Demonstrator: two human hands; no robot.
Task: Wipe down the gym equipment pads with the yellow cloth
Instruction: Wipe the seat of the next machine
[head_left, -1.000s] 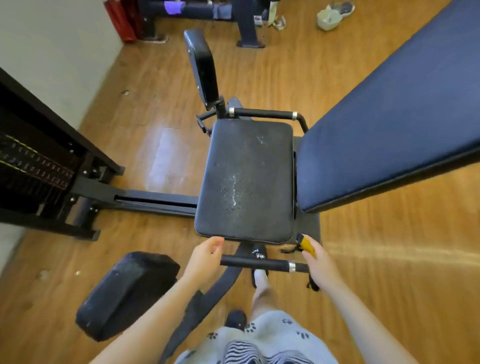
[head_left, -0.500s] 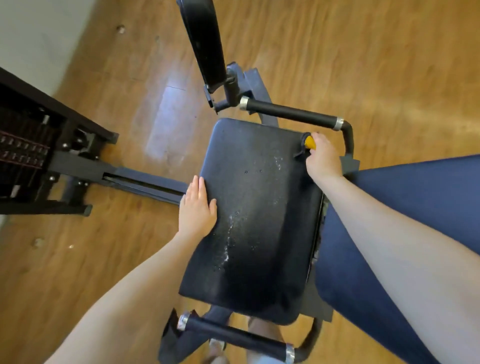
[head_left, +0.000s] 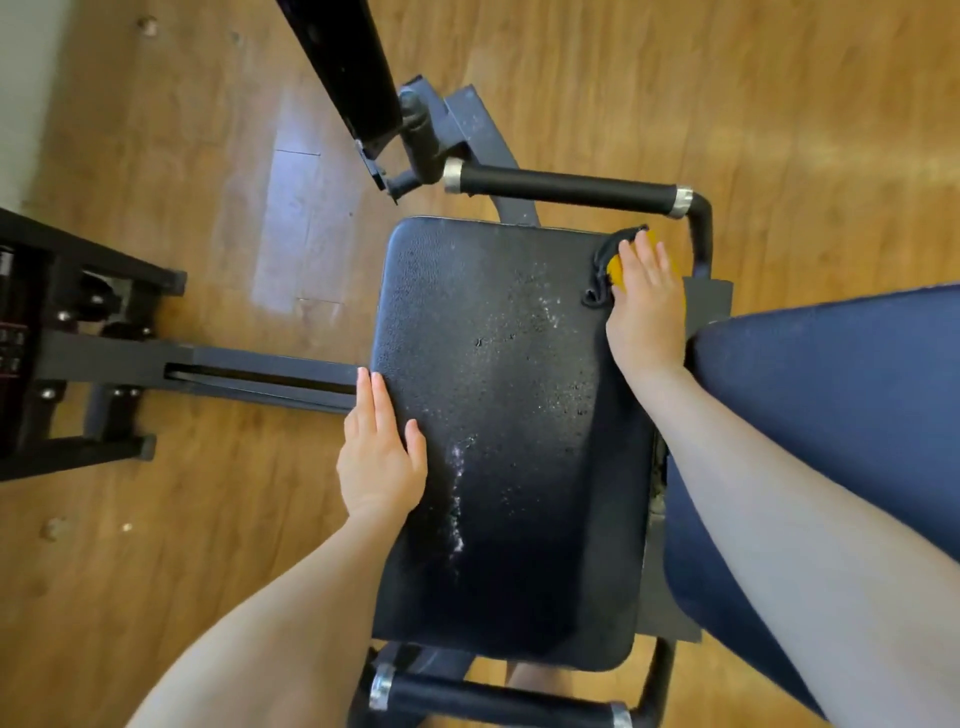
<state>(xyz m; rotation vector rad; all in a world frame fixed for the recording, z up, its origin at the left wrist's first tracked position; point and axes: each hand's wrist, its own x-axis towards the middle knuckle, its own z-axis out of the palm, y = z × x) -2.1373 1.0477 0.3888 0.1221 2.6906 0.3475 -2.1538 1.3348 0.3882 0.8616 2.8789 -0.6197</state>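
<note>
Now, in the head view, the yellow cloth (head_left: 618, 270) is pressed under the flattened right hand (head_left: 647, 296) at the far right corner of the seat pad (head_left: 519, 415) (half a second ago it was bunched in the fingers), while the pad's near-left edge stays braced by the open left hand (head_left: 382, 462), so wiping is judged begun.

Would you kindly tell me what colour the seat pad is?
The seat pad is black with whitish scuffed specks, seen best in the head view.
</note>
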